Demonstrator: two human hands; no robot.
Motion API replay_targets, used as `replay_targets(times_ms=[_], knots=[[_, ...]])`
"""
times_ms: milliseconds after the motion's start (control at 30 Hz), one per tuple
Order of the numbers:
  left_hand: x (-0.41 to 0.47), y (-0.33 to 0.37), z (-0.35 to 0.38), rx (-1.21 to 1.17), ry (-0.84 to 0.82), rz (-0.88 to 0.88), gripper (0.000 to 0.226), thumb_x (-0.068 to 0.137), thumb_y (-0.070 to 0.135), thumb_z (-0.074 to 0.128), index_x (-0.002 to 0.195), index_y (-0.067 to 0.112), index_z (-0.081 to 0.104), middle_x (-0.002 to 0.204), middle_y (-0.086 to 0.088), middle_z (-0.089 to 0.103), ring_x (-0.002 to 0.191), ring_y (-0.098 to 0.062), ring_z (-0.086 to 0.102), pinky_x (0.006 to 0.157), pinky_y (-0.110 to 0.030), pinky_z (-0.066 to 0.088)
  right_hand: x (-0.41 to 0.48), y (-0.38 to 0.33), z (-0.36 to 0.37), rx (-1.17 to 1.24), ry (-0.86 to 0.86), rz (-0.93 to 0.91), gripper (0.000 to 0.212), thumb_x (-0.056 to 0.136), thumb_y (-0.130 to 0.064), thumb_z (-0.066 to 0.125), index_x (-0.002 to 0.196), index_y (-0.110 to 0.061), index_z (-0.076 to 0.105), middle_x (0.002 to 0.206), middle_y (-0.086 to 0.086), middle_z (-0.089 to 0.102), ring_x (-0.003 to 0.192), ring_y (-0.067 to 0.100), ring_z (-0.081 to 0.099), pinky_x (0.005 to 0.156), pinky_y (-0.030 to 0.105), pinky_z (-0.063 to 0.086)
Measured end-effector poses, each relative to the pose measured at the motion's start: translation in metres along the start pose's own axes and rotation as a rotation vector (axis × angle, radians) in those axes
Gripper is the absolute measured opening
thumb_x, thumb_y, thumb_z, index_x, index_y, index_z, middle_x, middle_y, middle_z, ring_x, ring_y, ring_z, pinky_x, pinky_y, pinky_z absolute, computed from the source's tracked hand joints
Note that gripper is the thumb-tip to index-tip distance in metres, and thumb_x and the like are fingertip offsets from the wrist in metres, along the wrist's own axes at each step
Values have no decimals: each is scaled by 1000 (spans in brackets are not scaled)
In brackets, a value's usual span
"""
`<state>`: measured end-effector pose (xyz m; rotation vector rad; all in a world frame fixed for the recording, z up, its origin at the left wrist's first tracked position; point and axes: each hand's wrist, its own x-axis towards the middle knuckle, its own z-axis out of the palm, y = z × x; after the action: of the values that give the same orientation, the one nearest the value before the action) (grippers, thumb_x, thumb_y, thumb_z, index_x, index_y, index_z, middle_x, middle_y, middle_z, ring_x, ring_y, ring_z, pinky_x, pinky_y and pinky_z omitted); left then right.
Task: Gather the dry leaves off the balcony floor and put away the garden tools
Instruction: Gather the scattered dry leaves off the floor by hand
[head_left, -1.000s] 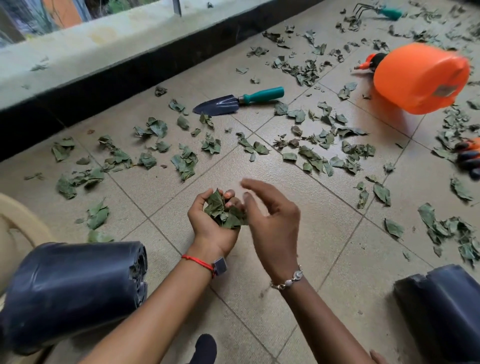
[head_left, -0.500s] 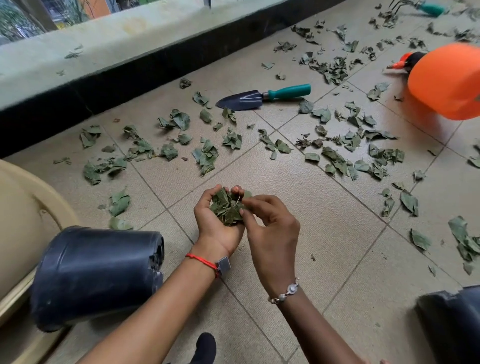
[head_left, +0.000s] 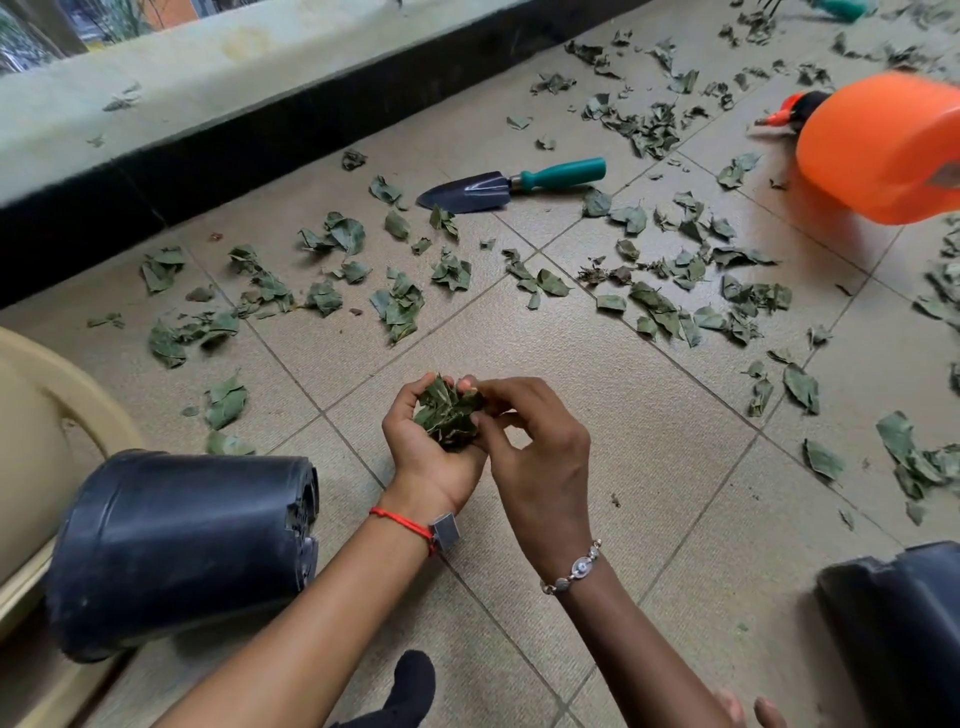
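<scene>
My left hand (head_left: 426, 457) cups a bunch of dry green leaves (head_left: 448, 413), its fingers curled round them. My right hand (head_left: 535, 457) is beside it, fingertips pressing on the right edge of the bunch. Many more dry leaves (head_left: 400, 306) lie scattered over the beige tiled floor (head_left: 649, 441). A trowel (head_left: 511, 182) with a dark blade and teal handle lies on the floor beyond my hands. A teal-handled hand rake (head_left: 836, 8) is partly cut off at the top right.
A black pot (head_left: 182, 545) lies on its side at lower left, another black pot (head_left: 904, 623) at lower right. An orange sprayer (head_left: 883, 145) sits at the right. A cream plastic chair (head_left: 36, 415) stands at far left. A low ledge (head_left: 208, 88) borders the floor.
My right hand came from open beside the bunch to press against the leaves in my left hand. The view shifted left, sliding the sprayer and trowel rightward in frame.
</scene>
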<state>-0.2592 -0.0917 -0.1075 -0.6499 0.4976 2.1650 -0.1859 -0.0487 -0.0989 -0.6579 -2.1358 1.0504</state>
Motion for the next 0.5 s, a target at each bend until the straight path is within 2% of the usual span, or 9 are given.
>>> replay_targets(times_ms=[67, 167, 233, 300, 367, 433, 500], knots=[[-2, 0, 0, 5, 16, -3, 51, 92, 25, 41, 49, 7, 61, 56, -5, 59, 48, -17, 62, 52, -25, 55, 1, 3, 2, -29, -14, -14, 25, 75, 7, 68, 97, -4, 71, 87, 4, 63, 79, 7, 59, 74, 7, 45], [-1, 3, -3, -9, -3, -58, 53, 91, 27, 41, 50, 3, 63, 65, -5, 58, 57, -15, 61, 59, -19, 54, 1, 4, 6, -143, 15, -94, 20, 73, 4, 67, 91, -4, 73, 82, 6, 63, 80, 14, 53, 72, 7, 39], [-1, 3, -3, -5, -10, -73, 51, 90, 28, 41, 50, 3, 61, 64, -5, 55, 57, -14, 58, 65, -17, 49, 0, 5, 7, -231, 16, -144, 17, 72, 1, 65, 87, -4, 73, 81, 5, 64, 82, 13, 45, 67, 13, 40], [-1, 2, -1, 53, 14, -51, 55, 91, 27, 38, 45, 6, 58, 57, -3, 52, 49, -13, 55, 58, -17, 50, -2, 6, 8, -338, -27, -220, 18, 75, -2, 60, 86, -6, 74, 82, 3, 64, 82, 14, 40, 61, 20, 42], [0, 2, 0, 79, 45, -25, 54, 93, 26, 36, 44, 10, 53, 50, -1, 48, 41, -12, 50, 50, -12, 48, -7, 8, 6, -421, -98, -314, 27, 78, -6, 48, 89, -9, 73, 83, 1, 66, 82, 17, 40, 64, 27, 40], [2, 4, -2, 46, 85, -8, 41, 93, 23, 36, 55, 12, 48, 48, 0, 45, 36, -10, 45, 47, -11, 45, -14, 7, 0, -333, -110, -263, 41, 76, -5, 39, 102, -11, 71, 86, 0, 67, 82, 19, 48, 69, 26, 37], [3, 3, -3, 17, 91, -1, 35, 93, 21, 36, 60, 13, 43, 49, 0, 43, 35, -9, 40, 46, -12, 44, -21, 7, -6, -158, -3, -67, 52, 70, 5, 38, 110, -12, 67, 89, 2, 65, 82, 19, 56, 70, 24, 42]])
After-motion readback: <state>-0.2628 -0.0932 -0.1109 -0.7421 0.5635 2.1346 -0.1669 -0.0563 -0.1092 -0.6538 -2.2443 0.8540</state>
